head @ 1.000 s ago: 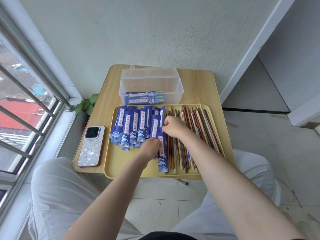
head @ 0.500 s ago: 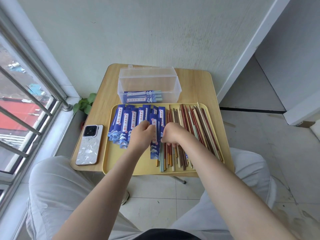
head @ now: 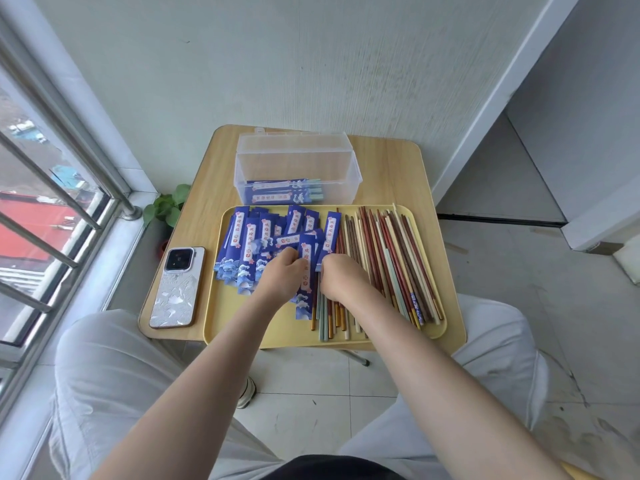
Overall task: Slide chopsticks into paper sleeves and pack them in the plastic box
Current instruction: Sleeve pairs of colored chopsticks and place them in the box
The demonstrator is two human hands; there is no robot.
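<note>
A yellow tray (head: 429,332) holds a spread of blue paper sleeves (head: 242,244) on its left half and several loose chopsticks (head: 391,258) in red, brown, cream and pale green on its right half. My left hand (head: 282,277) grips one blue sleeve (head: 305,289) that lies lengthwise in the tray's middle. My right hand (head: 341,278) sits just right of it, fingers curled over chopsticks (head: 325,317) whose ends stick out below the hand. Behind the tray stands the clear plastic box (head: 298,157), open, with sleeved chopsticks (head: 284,192) lying inside.
A white phone (head: 177,289) lies on the small wooden table (head: 391,164) left of the tray. A potted plant (head: 166,206) sits by the window bars on the left. A wall stands close behind the table. My knees flank the table's front edge.
My left hand moved up from the tray's lower middle and took hold of the sleeve; a sleeve in the pile shifted crosswise. My right hand slid down slightly over the chopsticks.
</note>
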